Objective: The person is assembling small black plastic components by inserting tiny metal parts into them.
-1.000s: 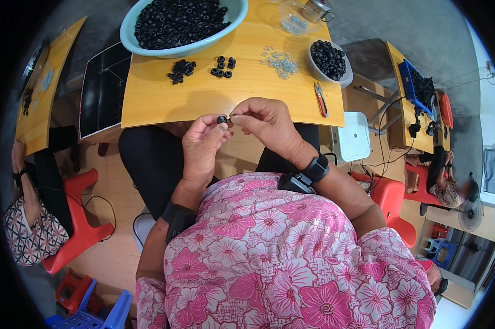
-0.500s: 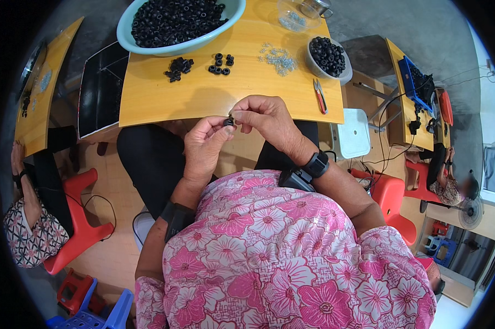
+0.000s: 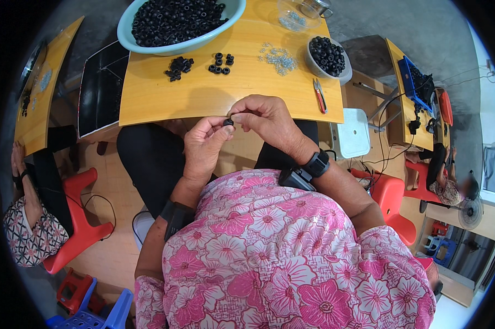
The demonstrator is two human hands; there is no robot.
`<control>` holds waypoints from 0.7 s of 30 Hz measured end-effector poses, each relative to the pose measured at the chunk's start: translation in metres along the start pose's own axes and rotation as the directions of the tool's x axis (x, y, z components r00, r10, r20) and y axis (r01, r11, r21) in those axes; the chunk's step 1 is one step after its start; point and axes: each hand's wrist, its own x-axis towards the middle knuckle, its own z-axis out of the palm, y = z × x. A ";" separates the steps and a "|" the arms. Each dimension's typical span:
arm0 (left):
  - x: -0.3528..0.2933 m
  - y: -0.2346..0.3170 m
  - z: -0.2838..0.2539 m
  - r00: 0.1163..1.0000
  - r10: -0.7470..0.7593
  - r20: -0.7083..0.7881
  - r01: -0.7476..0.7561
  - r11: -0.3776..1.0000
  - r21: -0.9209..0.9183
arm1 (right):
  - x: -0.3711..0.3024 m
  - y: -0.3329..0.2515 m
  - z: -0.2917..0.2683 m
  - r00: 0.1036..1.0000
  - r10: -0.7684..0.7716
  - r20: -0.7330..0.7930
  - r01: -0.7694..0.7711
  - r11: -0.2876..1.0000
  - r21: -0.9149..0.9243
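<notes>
Just off the table's near edge, my left hand (image 3: 204,143) pinches a small black ring-shaped part (image 3: 228,122) between thumb and fingertips. My right hand (image 3: 262,119) is closed in a pinch at the top of that part; whatever its fingertips grip is too small to make out. On the table ahead lie a group of black ring parts (image 3: 219,69), a heap of small black pieces (image 3: 179,67) and a scatter of small clear or silvery pieces (image 3: 280,59).
A light-blue basin (image 3: 128,41) of black parts stands at the far left of the wooden table (image 3: 165,104). At right are a bowl (image 3: 343,75) of black parts and red-handled snips (image 3: 320,97). Beside the table stands a white stool (image 3: 351,134). Other people sit at both sides.
The black part has turned slightly between my fingertips, and the fingers of my right hand have shifted a little. Both hands stay in nearly the same place.
</notes>
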 end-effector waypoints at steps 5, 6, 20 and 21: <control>-0.001 0.001 0.001 1.000 -0.008 -0.006 0.008 1.000 0.005 | -0.001 0.000 0.001 0.999 0.052 -0.005 -0.052 0.999 0.000; 0.000 0.001 0.001 1.000 -0.005 -0.005 0.005 1.000 0.008 | -0.001 0.000 0.002 0.999 0.053 -0.005 -0.053 0.999 0.000; -0.001 -0.001 0.000 0.999 -0.007 -0.044 0.005 0.999 -0.038 | 0.001 0.006 0.012 0.977 0.212 -0.004 -0.201 0.932 0.302; -0.001 -0.001 0.000 0.999 -0.008 -0.044 0.006 0.999 -0.038 | 0.001 0.006 0.012 0.977 0.212 -0.004 -0.201 0.932 0.303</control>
